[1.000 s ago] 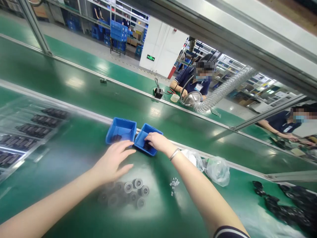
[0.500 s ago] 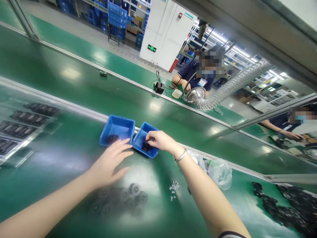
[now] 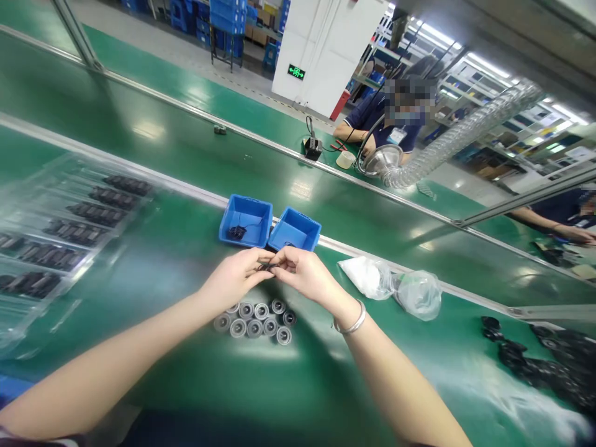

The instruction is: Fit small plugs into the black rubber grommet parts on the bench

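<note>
My left hand and my right hand meet just in front of two blue bins. Pinched between the fingertips of both is a thin black wire, mostly covered by the fingers. In the left blue bin lies a small black bundle with thin wires. The right blue bin holds a bit of something dark, largely hidden behind my right hand. Below the hands, several round grey parts with ring-shaped tops stand grouped on the green table.
Clear trays of black parts lie at left. To the right are plastic bags and a heap of black parts. A metal rail crosses beyond the bins. Co-workers sit past it, one beside a flexible duct.
My right hand has come out of the right bin with the black wire. My left hand has moved right and closed on the wire too. The view has shifted.
</note>
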Action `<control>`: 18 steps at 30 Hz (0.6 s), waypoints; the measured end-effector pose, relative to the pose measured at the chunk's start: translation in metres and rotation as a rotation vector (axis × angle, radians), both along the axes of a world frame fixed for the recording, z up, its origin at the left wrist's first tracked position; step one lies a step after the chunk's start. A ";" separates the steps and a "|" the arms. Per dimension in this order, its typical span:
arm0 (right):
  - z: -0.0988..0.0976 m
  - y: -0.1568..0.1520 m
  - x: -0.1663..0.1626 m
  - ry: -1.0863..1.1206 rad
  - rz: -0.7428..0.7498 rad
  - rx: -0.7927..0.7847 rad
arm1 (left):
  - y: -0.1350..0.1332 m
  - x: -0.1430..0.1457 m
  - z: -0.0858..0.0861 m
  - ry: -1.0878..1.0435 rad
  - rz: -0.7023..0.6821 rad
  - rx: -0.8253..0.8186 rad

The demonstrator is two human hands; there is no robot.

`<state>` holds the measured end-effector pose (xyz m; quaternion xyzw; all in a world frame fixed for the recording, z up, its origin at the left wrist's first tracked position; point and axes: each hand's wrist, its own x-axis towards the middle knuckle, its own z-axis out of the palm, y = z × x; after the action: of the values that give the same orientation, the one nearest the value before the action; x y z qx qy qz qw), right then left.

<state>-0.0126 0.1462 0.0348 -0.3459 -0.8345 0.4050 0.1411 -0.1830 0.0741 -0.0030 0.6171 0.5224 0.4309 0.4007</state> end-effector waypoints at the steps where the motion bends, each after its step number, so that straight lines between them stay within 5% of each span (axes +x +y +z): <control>1: -0.004 -0.005 -0.001 0.014 -0.023 -0.028 | -0.004 -0.003 0.002 0.008 -0.004 -0.003; 5: -0.020 -0.026 -0.004 0.135 -0.034 -0.245 | -0.023 -0.016 0.004 0.121 -0.007 0.016; 7: -0.024 -0.040 -0.005 0.184 -0.037 -0.219 | -0.034 -0.024 0.003 0.088 0.010 -0.036; 13: -0.035 -0.094 -0.010 -0.021 -0.011 0.446 | -0.060 -0.051 -0.011 -0.565 0.210 -0.375; 18: -0.058 -0.121 -0.017 -0.191 0.147 0.634 | -0.072 -0.063 -0.020 -0.861 0.313 -0.514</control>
<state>-0.0297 0.0254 -0.0231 -0.2602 -0.9511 0.1000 0.1332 -0.2463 0.0025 -0.0231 0.1805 0.4853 0.5580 0.6485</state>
